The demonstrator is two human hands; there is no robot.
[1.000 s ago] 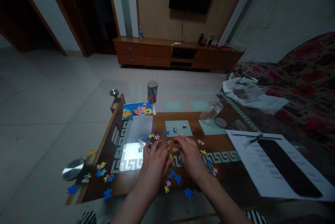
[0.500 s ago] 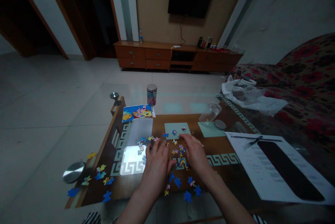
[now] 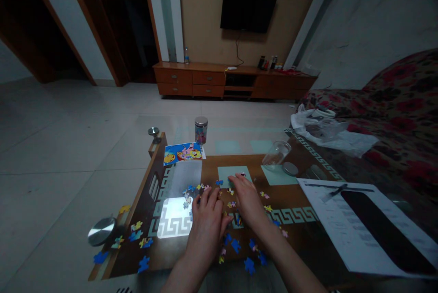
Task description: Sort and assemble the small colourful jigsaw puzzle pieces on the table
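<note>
Loose jigsaw puzzle pieces, blue, yellow and pink, lie scattered over the glass-topped table. My left hand rests palm down over them, fingers apart, with small pieces by its fingertips. Beside it on the right, my right hand reaches forward with stretched fingers. Its fingertips are over the pale green square, where they seem to touch a piece they mostly hide. A blue piece lies just left of those fingertips. Nearer me are more blue pieces, one of them a blue puzzle piece by the front edge.
A cartoon picture sheet lies at the back left, with a printed tin behind it. At right are a clear jar on its side, a round lid, papers, a black phone and a plastic bag.
My right hand has moved forward and left, covering a piece on the green square and uncovering pieces to its right. My left hand stays nearly in place. The view has tipped up slightly.
</note>
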